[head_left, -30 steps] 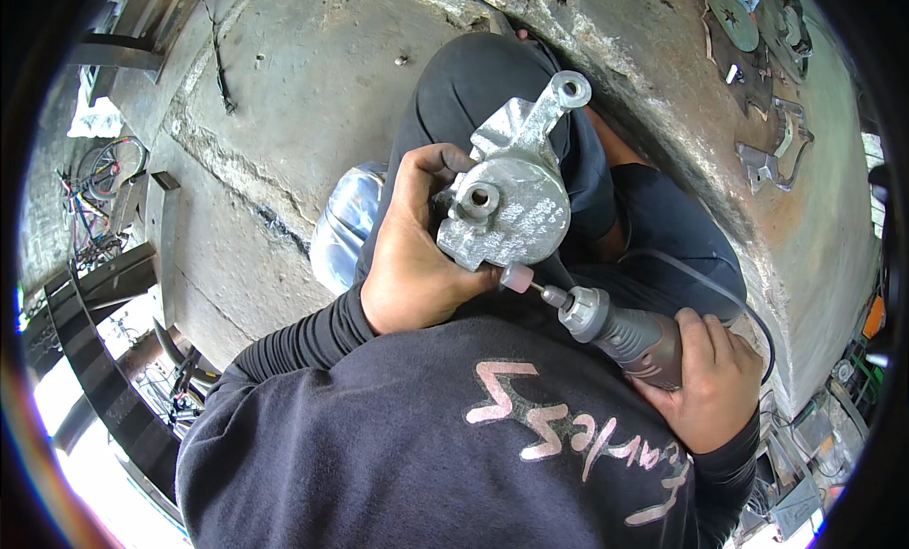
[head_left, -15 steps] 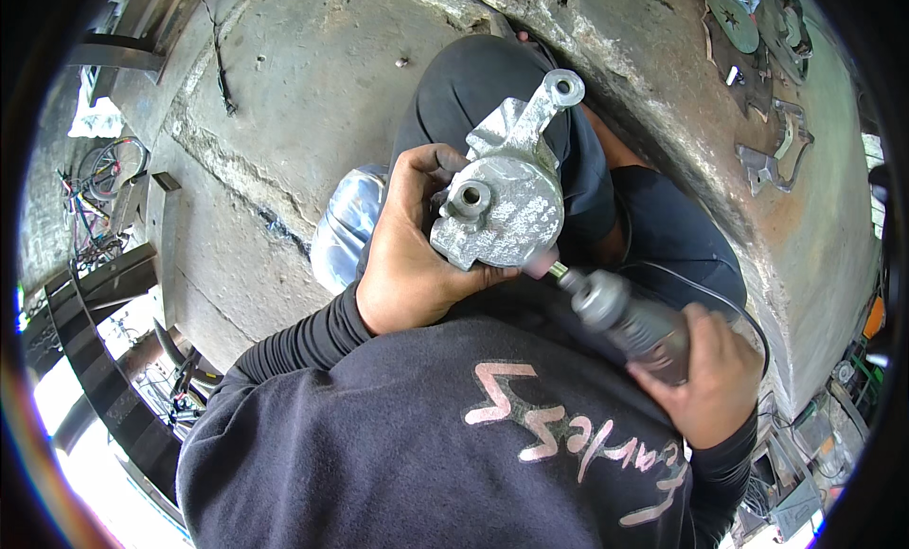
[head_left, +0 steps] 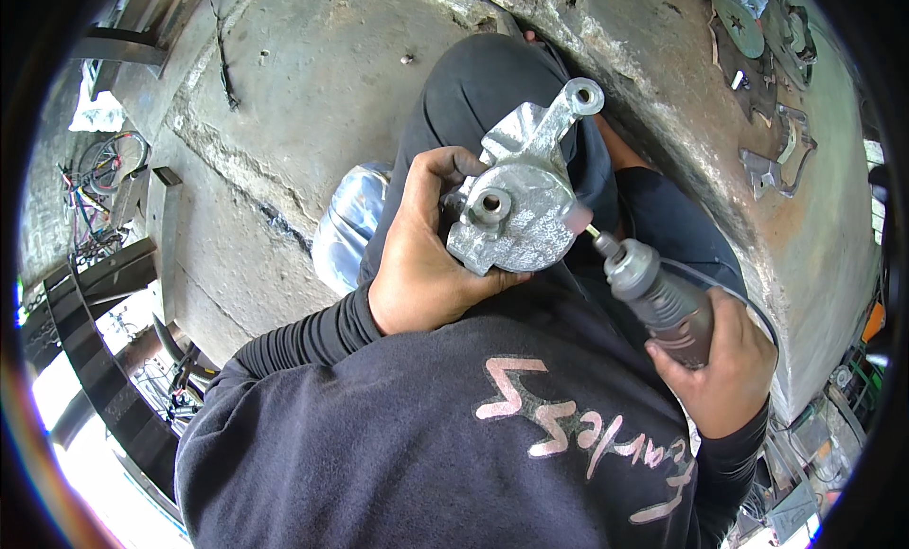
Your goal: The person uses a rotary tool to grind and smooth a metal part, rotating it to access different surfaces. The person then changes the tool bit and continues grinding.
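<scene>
My left hand (head_left: 426, 256) is closed round the left and lower edge of a grey cast-metal housing (head_left: 535, 218), held above my lap. The housing has a rounded body with a scuffed face, a hollow boss and an arm ending in a ring at the top. In my right hand (head_left: 724, 369) is a dark die grinder (head_left: 663, 298), its fingers wrapped round the body. A pinkish grinding tip (head_left: 578, 218) on a thin shank meets the housing's right edge; the tip is blurred. A cord (head_left: 729, 293) runs from the tool past my right hand.
A clear plastic bag (head_left: 348, 232) lies left of my knee (head_left: 497, 85). Metal brackets (head_left: 781, 161) and a green disc (head_left: 737, 24) rest on the concrete ledge at the right. Dark steel framing (head_left: 104, 360) and a bicycle (head_left: 109, 170) stand at the left.
The grinder has moved up and right, its tip shifting from the housing's lower edge to its right edge. My left hand and the housing have moved slightly right.
</scene>
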The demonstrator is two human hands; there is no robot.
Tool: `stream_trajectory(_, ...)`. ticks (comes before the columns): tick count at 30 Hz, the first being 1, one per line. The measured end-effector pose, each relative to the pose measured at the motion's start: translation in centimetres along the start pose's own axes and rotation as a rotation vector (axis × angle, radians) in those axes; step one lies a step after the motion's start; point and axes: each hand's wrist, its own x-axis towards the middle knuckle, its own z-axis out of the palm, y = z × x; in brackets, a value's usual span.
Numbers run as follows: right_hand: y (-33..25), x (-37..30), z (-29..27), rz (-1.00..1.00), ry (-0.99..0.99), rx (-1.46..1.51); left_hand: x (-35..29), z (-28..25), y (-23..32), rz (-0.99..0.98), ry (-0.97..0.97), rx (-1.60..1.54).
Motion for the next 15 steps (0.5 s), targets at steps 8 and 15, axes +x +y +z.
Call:
stream_trajectory(8, -0.39, 0.42, -0.5, 0.043, -0.046, 0.032, -0.08, 0.09, -0.24, 0.033, -0.007, 0.024)
stream_trajectory(15, -0.24, 0.81, -0.69, -0.046, -0.013, -0.018, -0.18, 0.14, -0.23, 0.073, -0.005, 0.037)
